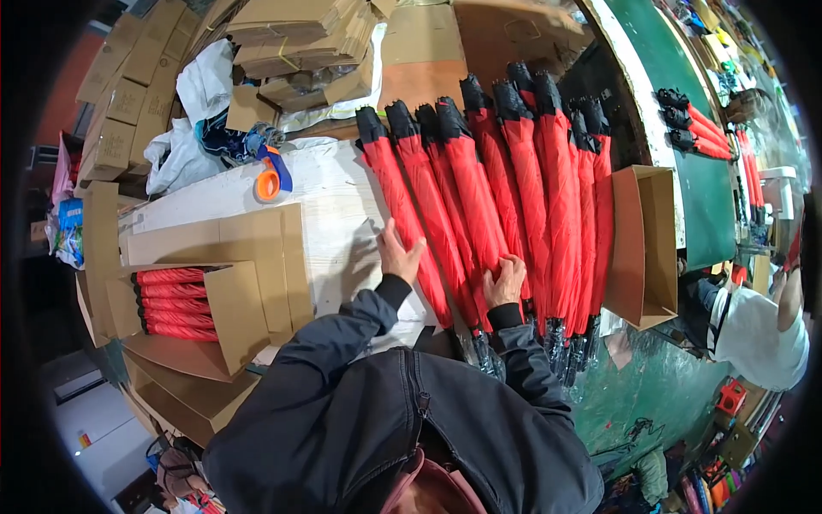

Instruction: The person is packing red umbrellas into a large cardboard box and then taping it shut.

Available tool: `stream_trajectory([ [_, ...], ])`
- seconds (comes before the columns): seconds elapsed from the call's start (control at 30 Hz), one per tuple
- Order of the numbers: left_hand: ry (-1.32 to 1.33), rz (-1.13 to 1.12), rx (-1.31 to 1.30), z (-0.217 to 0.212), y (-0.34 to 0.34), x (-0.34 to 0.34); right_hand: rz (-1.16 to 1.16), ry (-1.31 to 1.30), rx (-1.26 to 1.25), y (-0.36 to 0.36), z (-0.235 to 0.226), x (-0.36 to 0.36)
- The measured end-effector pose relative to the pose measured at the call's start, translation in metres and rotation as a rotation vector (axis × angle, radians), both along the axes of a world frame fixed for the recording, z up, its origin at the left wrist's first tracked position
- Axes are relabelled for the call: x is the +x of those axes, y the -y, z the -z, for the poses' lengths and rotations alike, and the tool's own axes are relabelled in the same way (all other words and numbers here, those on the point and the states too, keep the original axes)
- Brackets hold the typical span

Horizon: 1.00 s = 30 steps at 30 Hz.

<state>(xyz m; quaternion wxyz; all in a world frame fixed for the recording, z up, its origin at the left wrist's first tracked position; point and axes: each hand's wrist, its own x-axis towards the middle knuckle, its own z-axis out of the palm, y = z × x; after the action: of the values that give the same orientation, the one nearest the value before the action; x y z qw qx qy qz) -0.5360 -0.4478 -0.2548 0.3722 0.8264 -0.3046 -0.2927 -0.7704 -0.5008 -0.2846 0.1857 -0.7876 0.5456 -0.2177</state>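
A person's left hand (397, 251) is pressing flat, fingers spread, on the leftmost of a row of folded red umbrellas (479, 197), steadying it. The right hand (507, 278) is lying open on the next ones. They are lying side by side on white sheeting (334, 206), beside an open carton (224, 313) already holding several.

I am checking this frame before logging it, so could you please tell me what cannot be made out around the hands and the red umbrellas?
- Head view: the left hand palm faces down, its grip unseen.
- The right hand fingers hide their hold on the red umbrellas.
- The open carton wall hides how many umbrellas it holds.
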Motion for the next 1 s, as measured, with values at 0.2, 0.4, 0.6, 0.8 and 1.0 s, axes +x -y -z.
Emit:
stream_trajectory([
  [0.2,-0.035,-0.204,0.081,0.039,0.033,-0.016,0.005,0.036,0.159,0.000,-0.010,0.006],
  [0.4,-0.291,-0.149,-0.237,0.069,0.050,-0.018,-0.028,0.274,0.522,0.045,0.012,0.019],
  [0.6,-0.639,-0.094,-0.359,0.062,0.054,-0.029,-0.155,0.701,0.872,0.057,0.010,0.024],
  [0.8,-0.914,-0.036,-0.399,0.029,0.044,-0.043,-0.097,0.803,0.964,0.050,0.018,0.025],
  [1.0,-0.822,0.006,-0.443,0.056,0.035,-0.022,-0.063,0.951,1.004,0.043,0.017,0.042],
])
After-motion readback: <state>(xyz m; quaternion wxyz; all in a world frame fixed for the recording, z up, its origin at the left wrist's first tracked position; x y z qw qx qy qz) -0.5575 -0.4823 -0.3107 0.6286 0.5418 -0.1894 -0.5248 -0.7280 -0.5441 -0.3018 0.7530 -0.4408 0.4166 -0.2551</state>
